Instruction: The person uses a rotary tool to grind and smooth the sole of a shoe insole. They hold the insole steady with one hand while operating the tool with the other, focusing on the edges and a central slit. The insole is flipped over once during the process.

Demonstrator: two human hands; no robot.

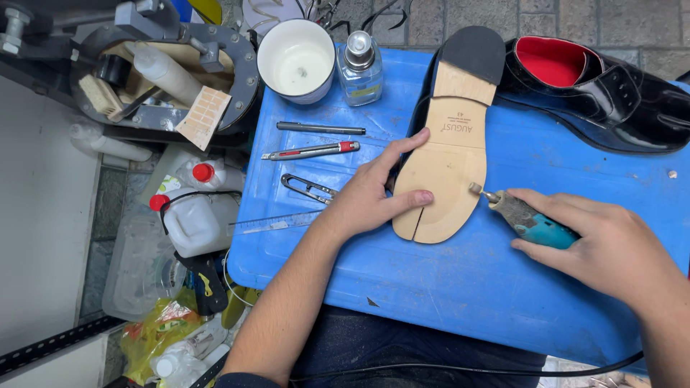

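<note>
**Two shoes, one sole-up under the left hand**

Two black split-toe shoes lie on the blue work board (460, 287). One shoe (447, 154) rests sole-up, its tan sole showing; its long axis runs near-vertical in view, black heel far from the person, split toe toward them. The left hand (374, 194) lies open and flat, pressing its toe end. The right hand (604, 244) is closed around one teal rotary tool (521, 215), whose tip sits just beside the sole's right edge. The second shoe (604, 93) lies upright, red lining visible.
</note>
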